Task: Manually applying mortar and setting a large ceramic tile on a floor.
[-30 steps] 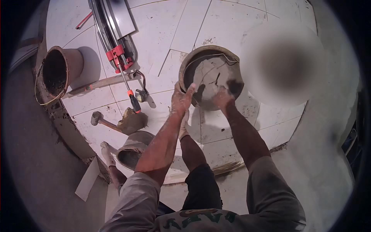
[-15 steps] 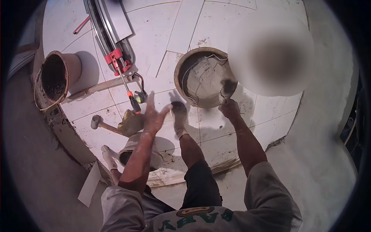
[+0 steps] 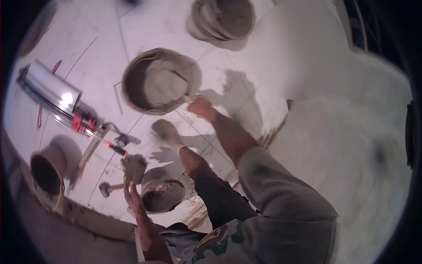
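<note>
My right hand [image 3: 203, 109] is closed round the handle of a trowel [image 3: 187, 97] at the near right rim of a wide round tub [image 3: 127, 97]. Grey wet mortar [image 3: 162, 83] fills the tub, and the trowel's blade is hard to make out against it. Lower left, my left hand [image 3: 135, 203] has its fingers stretched out, holding nothing visible. Just beyond its fingertips lies a rough tan, sponge-like lump [image 3: 135, 167]. Beside that hand a small bucket [image 3: 176, 187] with residue inside tilts toward me. A mallet [image 3: 104, 189] lies left of the lump.
A manual tile cutter [image 3: 83, 124] with red fittings lies on white tiles at left, beside a long bar [image 3: 91, 152]. Another bucket [image 3: 60, 163] stands lower left; stacked buckets [image 3: 198, 27] stand at the top. My foot [image 3: 166, 131] is between tub and small bucket.
The view has swung right, so the tub and cutter now appear further left and stacked buckets show at the top. My left hand has drawn back toward the small bucket; the right still holds the trowel.
</note>
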A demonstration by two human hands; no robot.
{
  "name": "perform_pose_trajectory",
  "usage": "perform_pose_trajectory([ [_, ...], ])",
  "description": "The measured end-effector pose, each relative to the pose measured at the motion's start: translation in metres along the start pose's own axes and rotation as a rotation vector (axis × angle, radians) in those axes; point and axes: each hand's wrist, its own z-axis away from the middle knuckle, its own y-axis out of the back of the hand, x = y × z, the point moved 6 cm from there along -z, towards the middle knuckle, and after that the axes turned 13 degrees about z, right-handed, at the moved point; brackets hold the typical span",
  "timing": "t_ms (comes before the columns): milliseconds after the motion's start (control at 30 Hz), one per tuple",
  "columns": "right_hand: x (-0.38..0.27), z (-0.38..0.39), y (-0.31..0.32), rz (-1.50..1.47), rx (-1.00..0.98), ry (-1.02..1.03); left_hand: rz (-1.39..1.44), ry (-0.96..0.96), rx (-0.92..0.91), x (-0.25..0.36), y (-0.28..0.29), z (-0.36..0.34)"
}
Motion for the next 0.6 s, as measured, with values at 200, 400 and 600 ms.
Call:
perform_pose_trajectory([
  [200,-0.002,0.036,0.021,-0.651,0.028,-0.45,0.342,0.217,-0.027,0.012,0.01,-0.001],
  [400,-0.006,0.077,0.032,-0.88,0.072,-0.212,0.305,0.144,-0.033,0.034,0.023,0.009],
  [600,0.001,0.122,0.033,-1.012,0.087,-0.203,0.14,0.262,0.05,0.018,0.023,0.048],
])
